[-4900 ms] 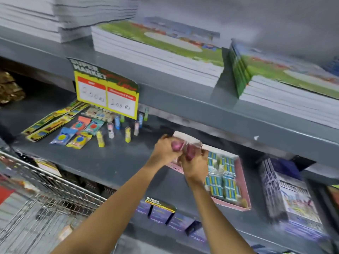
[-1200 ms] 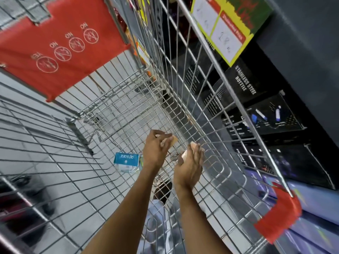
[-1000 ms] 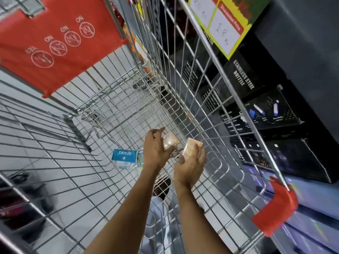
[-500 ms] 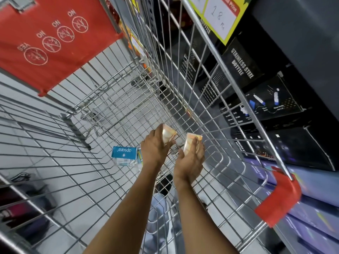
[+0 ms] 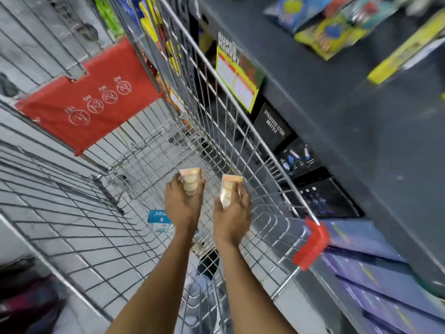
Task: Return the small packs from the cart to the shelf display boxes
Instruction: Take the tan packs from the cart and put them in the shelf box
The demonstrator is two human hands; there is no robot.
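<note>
Both my hands are raised inside the wire cart, each holding a small pale orange pack upright. My left hand grips one pack between thumb and fingers. My right hand grips the other pack, a little to the right. A small blue pack lies on the cart floor just left of my left wrist. The shelf display boxes are out of view.
The cart's red flap hangs at the far end, and a red corner guard sits on the near right rim. A grey shelf edge with a yellow price tag runs along the right, black boxes beneath it, colourful packets above.
Both hands have lifted out of the cart's bottom with an orange pack each, and they have moved slightly apart. My view has tilted up toward the shelf.
</note>
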